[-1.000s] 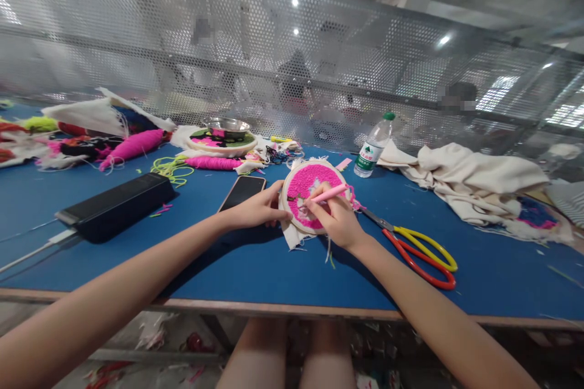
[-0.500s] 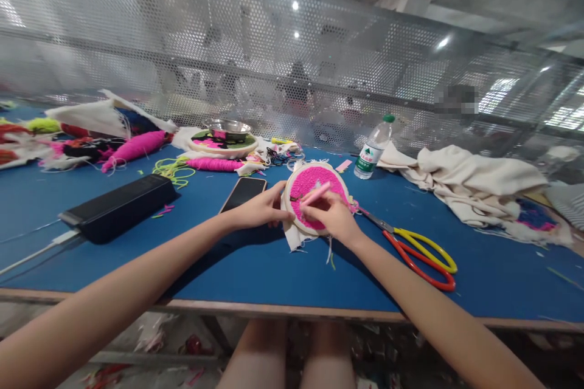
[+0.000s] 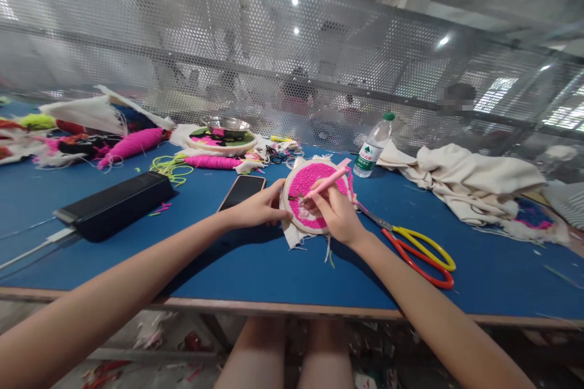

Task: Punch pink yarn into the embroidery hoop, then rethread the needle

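A round embroidery hoop (image 3: 286, 197) stretches cloth covered in bright pink loops, with a small pale patch near the middle. My left hand (image 3: 270, 205) grips the hoop's left rim between thumb and fingers. In my right hand (image 3: 336, 209) is a pink punch needle (image 3: 331, 180), held like a pen over the hoop, its tip close to the pale patch. Whether the tip is in the cloth I cannot tell. Scissors (image 3: 401, 243) with one yellow and one red handle lie to the right of the hoop. A phone (image 3: 241, 190) lies just behind my left wrist.
A black power bank (image 3: 114, 205) with cables is at the left. Behind are pink yarn (image 3: 137, 144), another hoop (image 3: 223, 149) with a metal bowl (image 3: 227, 126) on it, and a water bottle (image 3: 371, 149). Cream cloth (image 3: 474, 179) is heaped at the right. A perforated metal screen (image 3: 255, 61) borders the table.
My right hand has shifted slightly, and the punch needle's back end now points farther up and right. More of the pale patch shows. My left hand keeps its hold on the hoop.
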### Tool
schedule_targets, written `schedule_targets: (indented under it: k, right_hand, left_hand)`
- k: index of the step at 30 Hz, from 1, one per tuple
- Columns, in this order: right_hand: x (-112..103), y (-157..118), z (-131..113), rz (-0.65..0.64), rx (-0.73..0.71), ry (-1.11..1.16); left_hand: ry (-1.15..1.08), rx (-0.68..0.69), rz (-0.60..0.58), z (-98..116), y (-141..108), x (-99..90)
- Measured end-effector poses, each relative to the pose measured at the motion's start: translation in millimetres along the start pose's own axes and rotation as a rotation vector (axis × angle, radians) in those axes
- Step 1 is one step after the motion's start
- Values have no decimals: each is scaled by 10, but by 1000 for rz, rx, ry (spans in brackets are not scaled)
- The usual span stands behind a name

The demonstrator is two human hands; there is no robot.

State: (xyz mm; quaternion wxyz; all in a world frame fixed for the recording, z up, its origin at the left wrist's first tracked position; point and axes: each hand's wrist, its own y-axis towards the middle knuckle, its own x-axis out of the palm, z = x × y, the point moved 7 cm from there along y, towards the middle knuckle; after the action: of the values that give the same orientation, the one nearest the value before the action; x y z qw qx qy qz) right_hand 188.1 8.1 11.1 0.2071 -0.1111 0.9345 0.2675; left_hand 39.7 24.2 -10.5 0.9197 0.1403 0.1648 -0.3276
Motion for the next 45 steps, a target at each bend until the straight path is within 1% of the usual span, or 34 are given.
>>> schedule_targets:
  k: [3,8,17,28,31,36,40,43,45]
  right_hand:
    - [0,-3,-5,-8,0,5]
    - [-11,-13,-23,-15,-20,-64]
    - [-5,-16,-32,-12,-38,-122]
    - [-4,-19,-48,-20,-44,-159]
    - [-7,-23,-77,-19,-51,-201]
    - [30,-18,-129,-35,-108,-234]
    - [76,17,-113,-33,-161,-226]
    - [119,32,-109,-46,-198,-294]
    - [113,33,-103,-31,-175,-358]
  left_hand:
    - [-3,-3,2,-3,-1,-1]
    - [-21,-4,-1,-30,5,-5]
    - [-28,2,-4,-51,11,-9]
    - [-35,1,-7,-33,3,-6]
    - [-44,10,-13,-33,2,-3]
    - [-32,-9,2,-22,-1,-2]
    - [-50,16,13,51,-13,26]
    - [-42,31,31,82,-20,35]
    - [-41,24,28,71,-16,38]
